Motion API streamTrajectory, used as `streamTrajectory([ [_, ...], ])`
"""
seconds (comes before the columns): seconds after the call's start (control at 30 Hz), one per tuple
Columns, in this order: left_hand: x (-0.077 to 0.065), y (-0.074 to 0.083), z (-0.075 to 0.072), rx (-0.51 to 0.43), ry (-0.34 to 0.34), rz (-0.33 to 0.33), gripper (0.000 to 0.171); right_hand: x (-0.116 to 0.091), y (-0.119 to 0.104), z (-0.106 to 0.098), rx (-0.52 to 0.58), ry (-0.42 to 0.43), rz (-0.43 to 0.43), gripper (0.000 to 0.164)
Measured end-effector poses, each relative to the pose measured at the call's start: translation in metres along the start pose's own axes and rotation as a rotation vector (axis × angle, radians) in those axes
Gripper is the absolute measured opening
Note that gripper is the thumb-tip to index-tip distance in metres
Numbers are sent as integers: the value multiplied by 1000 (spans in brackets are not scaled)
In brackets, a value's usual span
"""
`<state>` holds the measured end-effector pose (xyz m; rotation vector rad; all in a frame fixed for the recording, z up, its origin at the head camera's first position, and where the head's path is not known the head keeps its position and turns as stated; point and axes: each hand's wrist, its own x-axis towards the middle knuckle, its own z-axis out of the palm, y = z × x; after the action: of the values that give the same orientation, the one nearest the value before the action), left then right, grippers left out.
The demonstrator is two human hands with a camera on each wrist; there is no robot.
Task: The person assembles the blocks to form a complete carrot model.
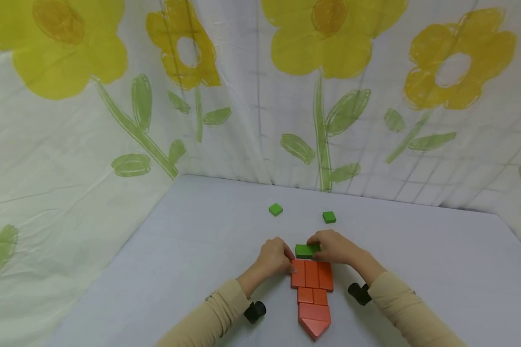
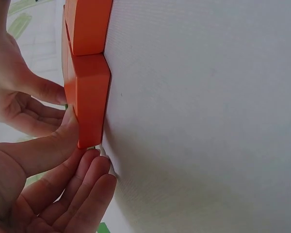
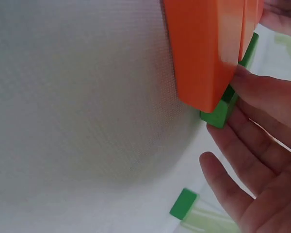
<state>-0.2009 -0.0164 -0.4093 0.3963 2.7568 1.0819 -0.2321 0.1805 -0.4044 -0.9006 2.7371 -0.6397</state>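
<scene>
My right hand (image 1: 335, 246) pinches a green rectangular block (image 1: 303, 251) between thumb and fingers, just beyond the far end of a row of orange-red blocks. In the right wrist view the green block (image 3: 215, 116) lies close against the end of an orange block (image 3: 196, 58). My left hand (image 1: 274, 255) grips the far left orange block (image 1: 298, 273), thumb on its top and fingers at its far end. In the left wrist view the orange block's side (image 2: 92, 104) shows. The three long orange blocks stand side by side above two smaller orange ones (image 1: 305, 294).
Nearer me, a red-pink rectangular block (image 1: 314, 312) and a triangular block (image 1: 315, 328) finish the row in a point. Two small green blocks (image 1: 275, 209) lie farther back on the white table (image 1: 199, 231). A flowered cloth (image 1: 243, 144) hangs behind the table.
</scene>
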Motion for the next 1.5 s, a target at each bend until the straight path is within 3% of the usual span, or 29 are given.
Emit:
streamTrajectory([
  [0.3, 1, -1, 1, -5, 0, -25, 19, -6, 7, 0, 149, -14, -16, 22],
  [0.63, 0, -1, 1, -5, 5, -35, 20, -8, 10, 1, 156, -3, -71, 20],
  [0.77, 0, 1, 0, -5, 2, -48, 20, -3, 16, -7, 119, 69, -22, 18],
  [0.93, 1, 1, 1, -16, -5, -57, 20, 6, 34, -23, 20, 250, 139, 27],
  [1.03, 0, 0, 2, -16, -9, -57, 20, 10, 47, -28, -33, 242, 211, 40],
  [1.13, 0, 0, 3, -21, -12, -66, 20, 14, 56, -27, -61, 170, 238, 46],
  [1.23, -2, 0, 4, -32, -14, -75, 20, 18, 62, -21, -86, 141, 237, 42],
  [1.5, -1, 3, 3, -29, -4, -65, 18, 22, 58, -20, -139, 213, 190, 29],
])
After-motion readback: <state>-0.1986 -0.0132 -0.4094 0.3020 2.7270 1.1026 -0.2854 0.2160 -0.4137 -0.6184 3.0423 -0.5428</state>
